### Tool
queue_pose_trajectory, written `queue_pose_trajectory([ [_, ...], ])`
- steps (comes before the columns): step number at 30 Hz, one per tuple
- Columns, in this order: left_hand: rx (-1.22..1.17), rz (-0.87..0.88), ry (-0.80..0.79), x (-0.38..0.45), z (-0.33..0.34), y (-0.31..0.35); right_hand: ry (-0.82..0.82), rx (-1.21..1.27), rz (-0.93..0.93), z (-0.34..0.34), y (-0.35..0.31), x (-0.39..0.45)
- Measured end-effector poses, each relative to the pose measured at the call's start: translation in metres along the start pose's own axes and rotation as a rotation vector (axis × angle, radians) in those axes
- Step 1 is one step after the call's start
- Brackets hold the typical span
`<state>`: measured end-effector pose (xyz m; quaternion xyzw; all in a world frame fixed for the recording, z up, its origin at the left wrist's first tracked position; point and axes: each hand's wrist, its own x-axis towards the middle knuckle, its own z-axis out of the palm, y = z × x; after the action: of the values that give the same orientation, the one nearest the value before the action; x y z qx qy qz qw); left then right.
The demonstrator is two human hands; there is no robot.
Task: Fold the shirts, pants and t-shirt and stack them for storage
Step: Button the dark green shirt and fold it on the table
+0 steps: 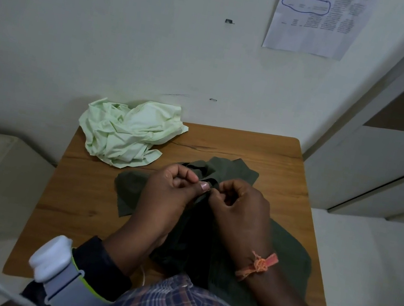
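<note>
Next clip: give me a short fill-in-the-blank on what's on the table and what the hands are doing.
1. Both hands, the left hand and the right hand, pinch the dark ____ garment.
2. The crumpled pale green garment lies at the table's far ____ corner.
3. An orange band is tied round the ____ wrist.
4. A printed sheet hangs on the ____.

Missing words: green; left; right; wall

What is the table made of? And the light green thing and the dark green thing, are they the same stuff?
The table looks like wood or a wood-look top: brown, grain lines, smooth. The light green cloth looks thin and soft, full of fine crumples. The dark green shirt also looks like matte woven cloth, maybe thicker.
</note>
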<state>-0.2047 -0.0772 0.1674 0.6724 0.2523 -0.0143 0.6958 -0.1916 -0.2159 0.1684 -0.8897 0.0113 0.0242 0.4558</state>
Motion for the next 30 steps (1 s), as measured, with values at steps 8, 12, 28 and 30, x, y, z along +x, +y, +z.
queue_pose_trajectory([
  [8,0.078,0.095,-0.001,-0.0015,0.0008,-0.0008,-0.036,0.135,0.037,0.0019,0.0027,-0.004],
  [12,0.112,0.087,-0.006,0.0003,-0.0001,-0.001,-0.041,0.225,0.058,0.0016,0.002,-0.0074],
  [28,-0.025,0.004,0.018,0.0023,0.0012,-0.0076,-0.138,0.226,0.079,-0.0043,0.0029,-0.0008],
  [30,0.011,-0.017,-0.037,0.0048,-0.0001,-0.0067,-0.149,0.219,0.056,-0.0053,0.0062,-0.0012],
])
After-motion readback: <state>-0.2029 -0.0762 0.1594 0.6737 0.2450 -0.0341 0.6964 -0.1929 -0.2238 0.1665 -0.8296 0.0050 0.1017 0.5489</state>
